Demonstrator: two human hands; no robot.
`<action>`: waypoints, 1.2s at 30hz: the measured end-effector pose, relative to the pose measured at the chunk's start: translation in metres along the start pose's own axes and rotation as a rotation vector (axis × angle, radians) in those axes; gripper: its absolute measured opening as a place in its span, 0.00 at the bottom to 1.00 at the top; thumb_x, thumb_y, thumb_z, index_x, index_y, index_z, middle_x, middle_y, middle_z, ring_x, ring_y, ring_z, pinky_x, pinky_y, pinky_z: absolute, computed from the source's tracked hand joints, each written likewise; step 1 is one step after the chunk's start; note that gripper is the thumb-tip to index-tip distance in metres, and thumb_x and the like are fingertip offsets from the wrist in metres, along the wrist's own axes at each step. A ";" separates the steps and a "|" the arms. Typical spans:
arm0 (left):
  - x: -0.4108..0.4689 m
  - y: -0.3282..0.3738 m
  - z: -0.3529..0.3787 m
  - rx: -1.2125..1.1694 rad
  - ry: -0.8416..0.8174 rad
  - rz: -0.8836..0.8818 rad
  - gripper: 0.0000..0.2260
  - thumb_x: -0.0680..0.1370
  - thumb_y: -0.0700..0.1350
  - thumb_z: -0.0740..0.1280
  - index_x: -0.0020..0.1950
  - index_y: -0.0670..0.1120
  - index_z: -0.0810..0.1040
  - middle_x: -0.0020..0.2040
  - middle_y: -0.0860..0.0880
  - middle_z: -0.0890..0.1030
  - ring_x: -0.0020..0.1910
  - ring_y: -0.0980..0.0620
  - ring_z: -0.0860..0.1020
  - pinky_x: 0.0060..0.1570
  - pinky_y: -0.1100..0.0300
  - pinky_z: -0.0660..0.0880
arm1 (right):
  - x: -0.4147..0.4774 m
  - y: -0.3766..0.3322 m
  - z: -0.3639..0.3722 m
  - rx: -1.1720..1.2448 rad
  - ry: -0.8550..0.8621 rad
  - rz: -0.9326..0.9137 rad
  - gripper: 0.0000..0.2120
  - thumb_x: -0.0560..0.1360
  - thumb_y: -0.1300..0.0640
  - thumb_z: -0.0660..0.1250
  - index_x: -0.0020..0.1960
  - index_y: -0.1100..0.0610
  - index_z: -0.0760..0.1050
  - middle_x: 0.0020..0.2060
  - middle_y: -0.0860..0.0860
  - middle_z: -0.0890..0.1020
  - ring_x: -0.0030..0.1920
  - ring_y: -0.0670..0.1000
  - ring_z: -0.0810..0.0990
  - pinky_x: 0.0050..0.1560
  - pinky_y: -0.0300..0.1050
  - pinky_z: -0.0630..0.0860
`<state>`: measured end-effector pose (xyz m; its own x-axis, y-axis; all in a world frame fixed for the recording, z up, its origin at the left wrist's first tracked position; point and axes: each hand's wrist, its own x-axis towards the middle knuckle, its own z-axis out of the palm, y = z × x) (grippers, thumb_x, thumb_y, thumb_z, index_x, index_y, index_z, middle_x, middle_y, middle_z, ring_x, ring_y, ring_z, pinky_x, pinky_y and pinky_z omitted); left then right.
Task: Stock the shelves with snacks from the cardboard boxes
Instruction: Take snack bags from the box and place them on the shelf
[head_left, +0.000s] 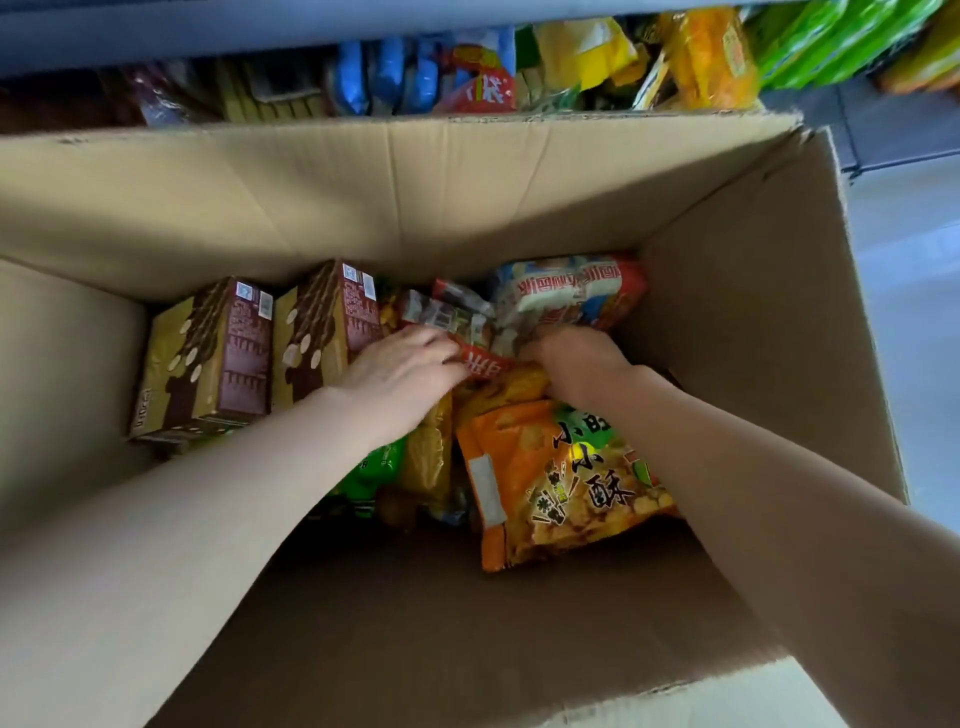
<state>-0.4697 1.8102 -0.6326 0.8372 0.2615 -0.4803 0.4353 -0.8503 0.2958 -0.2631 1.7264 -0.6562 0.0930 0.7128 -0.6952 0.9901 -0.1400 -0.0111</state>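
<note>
Box (467, 197) sat open before shelf (260, 28). Cartons (208, 358) stood left of left hand (400, 374); orange bag (550, 483) lay nearer than right hand (576, 358). Left hand pinched red packet (480, 366), which lay between both hands; right hand's fingers were buried, grip unclear.

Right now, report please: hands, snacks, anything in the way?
Left hand grips red-and-white plastic snack packet in brown cardboard box. Right hand buried among packets, grip hidden. Orange plastic bag beside right forearm.
</note>
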 end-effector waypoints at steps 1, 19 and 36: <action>0.013 0.005 0.005 0.040 -0.087 0.009 0.20 0.81 0.47 0.59 0.73 0.50 0.72 0.74 0.47 0.69 0.75 0.45 0.62 0.74 0.49 0.62 | -0.007 0.005 -0.005 -0.009 -0.002 0.005 0.20 0.79 0.59 0.65 0.69 0.46 0.73 0.67 0.51 0.75 0.66 0.57 0.74 0.60 0.52 0.76; -0.018 0.025 -0.049 0.475 -0.101 0.046 0.17 0.79 0.45 0.65 0.68 0.53 0.72 0.68 0.45 0.75 0.79 0.43 0.55 0.74 0.33 0.42 | -0.112 0.041 -0.106 0.331 0.152 0.298 0.29 0.76 0.51 0.72 0.74 0.50 0.66 0.65 0.54 0.74 0.63 0.60 0.74 0.55 0.50 0.73; -0.339 -0.006 -0.258 -1.182 0.390 -0.640 0.18 0.77 0.45 0.72 0.64 0.50 0.70 0.57 0.49 0.76 0.48 0.57 0.77 0.45 0.68 0.73 | -0.307 -0.055 -0.310 1.746 -0.009 -0.002 0.30 0.70 0.64 0.72 0.71 0.57 0.71 0.58 0.59 0.84 0.57 0.61 0.84 0.52 0.56 0.83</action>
<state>-0.6708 1.8450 -0.2583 0.3420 0.7274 -0.5950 0.6268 0.2952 0.7211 -0.3137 1.7280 -0.2192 0.0855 0.7109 -0.6981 -0.2765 -0.6562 -0.7021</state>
